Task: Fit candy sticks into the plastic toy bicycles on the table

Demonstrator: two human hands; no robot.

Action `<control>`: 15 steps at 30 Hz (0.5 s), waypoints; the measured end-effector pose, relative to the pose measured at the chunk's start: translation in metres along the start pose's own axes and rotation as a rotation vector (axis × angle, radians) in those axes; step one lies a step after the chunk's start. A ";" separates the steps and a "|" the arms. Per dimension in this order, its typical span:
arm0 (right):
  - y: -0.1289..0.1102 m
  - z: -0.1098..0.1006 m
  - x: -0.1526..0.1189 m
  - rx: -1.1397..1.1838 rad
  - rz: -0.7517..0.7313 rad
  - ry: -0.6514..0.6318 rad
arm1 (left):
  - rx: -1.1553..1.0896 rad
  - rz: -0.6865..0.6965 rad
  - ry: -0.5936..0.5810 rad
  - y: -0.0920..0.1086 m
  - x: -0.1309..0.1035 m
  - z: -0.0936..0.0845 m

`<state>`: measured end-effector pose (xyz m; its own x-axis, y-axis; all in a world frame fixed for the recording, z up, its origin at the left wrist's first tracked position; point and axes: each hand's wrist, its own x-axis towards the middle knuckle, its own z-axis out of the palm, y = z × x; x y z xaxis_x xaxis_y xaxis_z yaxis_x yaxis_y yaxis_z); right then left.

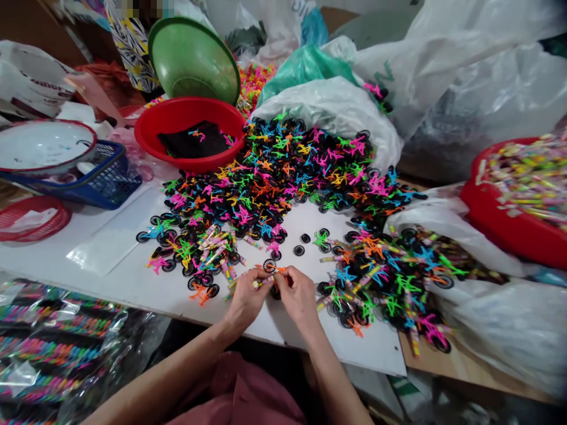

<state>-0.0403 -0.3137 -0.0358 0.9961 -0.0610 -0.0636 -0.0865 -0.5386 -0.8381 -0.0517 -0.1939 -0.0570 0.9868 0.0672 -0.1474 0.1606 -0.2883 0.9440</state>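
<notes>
Near the table's front edge, my left hand point(248, 293) pinches a short, pale patterned stick point(257, 284). Close beside it, my right hand point(296, 293) has its fingers closed on an orange toy bicycle point(280, 270) with black wheels. The fingertips of both hands almost meet, and they hide much of the bicycle and the stick's far end. Just beyond my hands lie two loose black wheels point(299, 250) and a green toy bicycle point(323, 240). To the left is a small heap of patterned sticks point(216, 246).
A large pile of coloured toy bicycles point(266, 183) spills from a white plastic bag point(328, 100). More bicycles with sticks point(376, 277) lie at the right. Around them stand a red basin point(150, 133), a tilted green basin point(195, 59), a blue basket point(104, 180) and a red tub point(478, 206).
</notes>
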 end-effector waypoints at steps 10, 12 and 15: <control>-0.009 -0.155 0.039 -0.957 -0.032 0.282 | -0.313 -0.274 -0.347 0.023 0.000 -0.019; -0.005 -0.131 0.056 -1.043 -0.086 0.191 | -0.181 -0.243 -0.527 0.024 -0.015 -0.010; 0.002 -0.067 0.070 -0.956 -0.240 -0.079 | 0.075 -0.062 -0.680 0.021 -0.034 0.001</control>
<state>0.0281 -0.3753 -0.0060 0.9842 0.1765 -0.0142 0.1757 -0.9834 -0.0452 -0.0815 -0.2037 -0.0324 0.7657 -0.5218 -0.3762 0.1938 -0.3706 0.9084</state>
